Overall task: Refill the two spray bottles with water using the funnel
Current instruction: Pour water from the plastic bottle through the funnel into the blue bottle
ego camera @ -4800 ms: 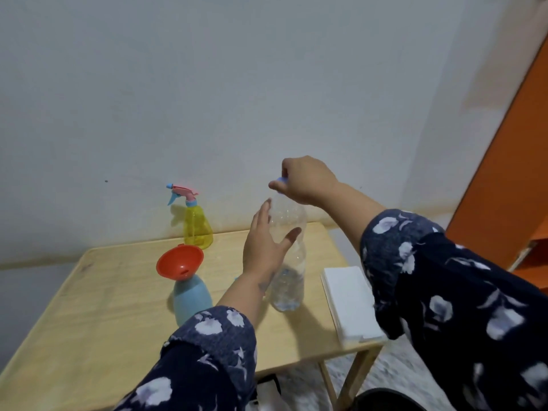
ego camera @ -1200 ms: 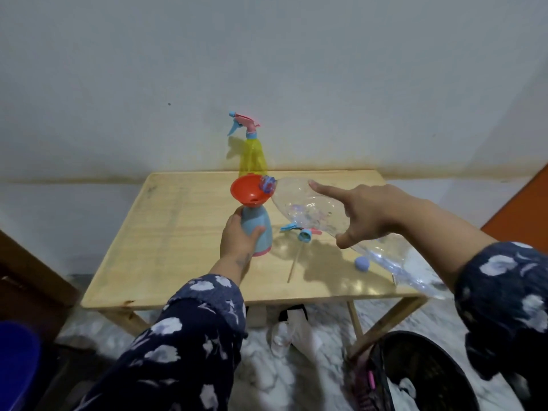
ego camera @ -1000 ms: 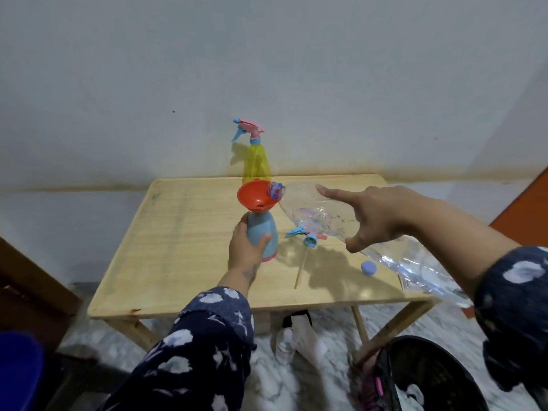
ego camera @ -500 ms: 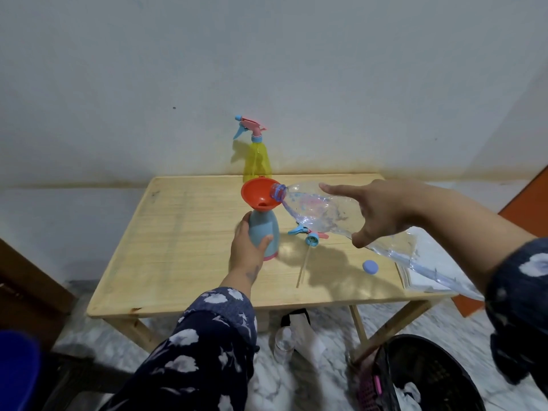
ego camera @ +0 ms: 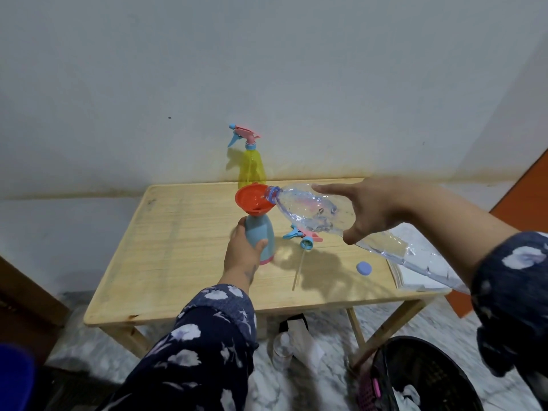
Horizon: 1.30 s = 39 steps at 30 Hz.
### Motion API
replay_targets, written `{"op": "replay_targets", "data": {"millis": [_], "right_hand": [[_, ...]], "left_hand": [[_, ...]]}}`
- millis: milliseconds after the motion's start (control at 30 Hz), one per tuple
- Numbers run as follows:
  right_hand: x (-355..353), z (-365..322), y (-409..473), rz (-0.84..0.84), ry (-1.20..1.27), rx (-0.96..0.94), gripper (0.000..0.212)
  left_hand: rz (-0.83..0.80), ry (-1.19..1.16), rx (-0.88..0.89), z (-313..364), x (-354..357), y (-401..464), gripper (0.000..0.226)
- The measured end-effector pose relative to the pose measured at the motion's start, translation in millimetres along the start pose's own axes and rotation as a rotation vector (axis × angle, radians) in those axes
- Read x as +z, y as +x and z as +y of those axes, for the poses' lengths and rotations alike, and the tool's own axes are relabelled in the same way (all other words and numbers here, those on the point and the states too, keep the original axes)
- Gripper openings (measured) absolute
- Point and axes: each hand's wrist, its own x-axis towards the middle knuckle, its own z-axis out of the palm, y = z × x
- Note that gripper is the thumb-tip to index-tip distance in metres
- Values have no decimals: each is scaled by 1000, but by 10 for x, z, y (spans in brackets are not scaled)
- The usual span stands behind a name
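We see the left hand [ego camera: 241, 256] reaching forward from its dark flower-print sleeve, fingers and thumb wrapped round the lower body of the light blue plastic spray bottle [ego camera: 258, 237], which stands upright on the pale wooden desk [ego camera: 178, 250]. An orange plastic funnel [ego camera: 253, 200] sits in that bottle's neck. The right hand [ego camera: 372, 207] stretches in from the right with the forearm raised; its index finger lies straight along the top of the large clear plastic water bottle [ego camera: 314, 213] while the thumb curls under it, gripping the bottle tilted with its mouth inside the funnel's bowl. The yellow translucent spray bottle [ego camera: 251, 166] with its pink and blue trigger head stands at the desk's far edge, by the wall. The detached blue and pink spray head [ego camera: 302, 235] with its long tube lies just right of the blue bottle, and a small blue cap [ego camera: 364, 267] lies further right.
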Motion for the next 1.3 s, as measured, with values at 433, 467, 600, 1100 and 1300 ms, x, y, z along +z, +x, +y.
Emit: {"op": "replay_targets", "data": {"millis": [433,467,600,1100,1300], "right_hand": [[-51,-32,-75,16,15,24,101],[-49,-30,-69,15,17,25,101],[-60,-39,-57,9,28,30,101],[-83,-67,-70,7,32,37,101],[-69,-82,-81,-6,14,42,102]], "left_hand": [[-9,34,-9,37,-7,1,60],[-10,33,-10,40,-8,0,60],[-18,31,-16,44,-12,-7,60],[-24,57,-16,62,-15,-16,58],[-25,56,-35,71,-14,-16,61]]}}
